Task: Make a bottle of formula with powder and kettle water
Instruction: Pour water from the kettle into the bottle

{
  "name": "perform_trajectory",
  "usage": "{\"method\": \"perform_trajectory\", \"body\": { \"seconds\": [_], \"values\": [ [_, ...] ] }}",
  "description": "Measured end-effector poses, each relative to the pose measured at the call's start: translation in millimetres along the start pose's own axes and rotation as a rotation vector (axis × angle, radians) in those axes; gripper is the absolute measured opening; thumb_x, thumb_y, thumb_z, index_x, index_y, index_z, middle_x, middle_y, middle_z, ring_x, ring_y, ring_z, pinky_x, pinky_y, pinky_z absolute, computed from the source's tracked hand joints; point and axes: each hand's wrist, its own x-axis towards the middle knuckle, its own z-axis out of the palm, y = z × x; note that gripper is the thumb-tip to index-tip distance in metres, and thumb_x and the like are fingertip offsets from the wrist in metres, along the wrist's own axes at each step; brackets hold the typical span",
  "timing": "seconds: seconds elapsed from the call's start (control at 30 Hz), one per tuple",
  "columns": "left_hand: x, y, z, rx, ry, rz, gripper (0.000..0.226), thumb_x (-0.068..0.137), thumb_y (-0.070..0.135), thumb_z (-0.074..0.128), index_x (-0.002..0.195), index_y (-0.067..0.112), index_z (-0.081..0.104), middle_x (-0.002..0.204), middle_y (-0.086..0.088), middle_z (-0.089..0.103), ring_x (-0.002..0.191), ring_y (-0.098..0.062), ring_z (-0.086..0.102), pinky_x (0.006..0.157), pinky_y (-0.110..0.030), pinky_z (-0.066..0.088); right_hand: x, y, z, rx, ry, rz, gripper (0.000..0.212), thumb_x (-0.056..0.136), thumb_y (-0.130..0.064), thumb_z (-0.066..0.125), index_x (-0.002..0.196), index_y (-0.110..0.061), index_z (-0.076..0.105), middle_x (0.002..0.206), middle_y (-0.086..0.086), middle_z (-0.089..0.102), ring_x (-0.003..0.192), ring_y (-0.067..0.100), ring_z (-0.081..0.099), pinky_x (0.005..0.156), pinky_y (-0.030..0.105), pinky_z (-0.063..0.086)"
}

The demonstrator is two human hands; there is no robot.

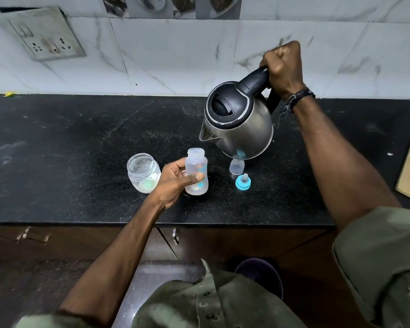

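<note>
at the centre of the frame, above the black speckled stone desk (81, 143), the right hand (283, 67) is clamped on the black handle of the tilted steel kettle (239, 124), spout just up and right of the open clear plastic baby bottle (196, 171). the left hand (175, 183) wraps that bottle upright. the mouth is narrow; a fast tip could send hot water over the thumb. just beneath the kettle stand a small clear cap (236, 166) and a blue teat ring (243, 183), easily splashed or knocked. left of the bottle, touching the hand, sits an open glass jar of white powder (143, 172), which stray water could wet.
</note>
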Motion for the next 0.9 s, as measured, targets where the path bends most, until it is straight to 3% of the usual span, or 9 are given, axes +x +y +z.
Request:
{"method": "perform_trajectory", "body": {
  "seconds": [0.1,0.27,0.33,0.4,0.47,0.57,0.73,0.9],
  "values": [
    [-2,2,7,0.114,0.101,0.038,0.064,0.053,0.03,0.094,0.109,0.011,0.069,0.09,0.003,0.075,0.082,-0.011,0.068,0.074,-0.026,0.056,-2,-7,0,-0.001,0.005,-0.009,0.028,0.063,-0.031,0.05,0.039,-0.019,0.039,0.051,0.008,0.041,0.047,0.017,0.032,0.046,0.021,0.023],
    [4,2,11,0.223,0.16,0.084,0.065,0.062,0.021,0.093,0.115,0.006,0.058,0.097,-0.01,0.076,0.087,-0.023,0.073,0.077,-0.039,0.059,-4,-12,0,0.011,0.013,-0.001,0.032,0.063,-0.031,0.05,0.033,-0.023,0.041,0.05,0.007,0.044,0.043,0.015,0.033,0.045,0.021,0.024],
    [6,-1,13,0.285,0.185,0.084,0.066,0.062,0.036,0.095,0.113,0.015,0.059,0.096,-0.014,0.074,0.089,-0.033,0.073,0.083,-0.05,0.061,-5,-13,0,0.013,0.014,0.003,0.032,0.063,-0.032,0.05,0.033,-0.023,0.041,0.05,0.007,0.044,0.042,0.014,0.033,0.045,0.021,0.024],
    [6,-2,14,0.265,0.176,0.071,0.059,0.067,0.048,0.089,0.109,0.018,0.061,0.092,-0.014,0.072,0.086,-0.033,0.072,0.087,-0.056,0.059,-7,-13,-1,0.018,0.012,-0.005,0.032,0.062,-0.032,0.05,0.033,-0.022,0.043,0.049,0.004,0.043,0.044,0.014,0.032,0.045,0.021,0.023],
    [5,-1,16,0.118,0.125,0.05,0.051,0.073,0.045,0.078,0.109,0.014,0.06,0.086,-0.01,0.072,0.08,-0.027,0.069,0.082,-0.048,0.059,-8,-13,-1,0.019,0.003,-0.015,0.031,0.062,-0.033,0.05,0.036,-0.017,0.047,0.05,0.005,0.043,0.045,0.014,0.032,0.045,0.021,0.023],
    [5,1,15,-0.02,0.08,0.01,0.059,0.061,0.031,0.067,0.114,0.006,0.061,0.089,-0.012,0.073,0.084,-0.027,0.067,0.082,-0.039,0.054,-8,-10,0,0.02,0.003,-0.038,0.048,0.063,-0.033,0.05,0.049,0.014,0.051,0.052,0.008,0.043,0.049,0.016,0.034,0.046,0.022,0.023],
    [5,1,9,-0.03,0.027,-0.03,0.066,0.053,0.024,0.067,0.115,0.003,0.062,0.105,-0.018,0.064,0.1,-0.032,0.056,0.089,-0.039,0.046,-8,-12,-1,-0.023,0.003,-0.048,0.047,0.062,-0.033,0.049,0.05,0.012,0.055,0.045,-0.001,0.04,0.042,0.012,0.031,0.045,0.019,0.025],
    [6,1,6,0.01,-0.039,-0.046,0.052,0.066,0.009,0.072,0.117,0.011,0.063,0.096,-0.001,0.072,0.09,-0.016,0.065,0.085,-0.03,0.051,-6,-13,0,-0.058,-0.013,-0.027,0.046,0.063,-0.031,0.051,0.049,0.013,0.051,0.038,-0.004,0.032,0.043,0.013,0.03,0.044,0.02,0.023]
  ]
}}
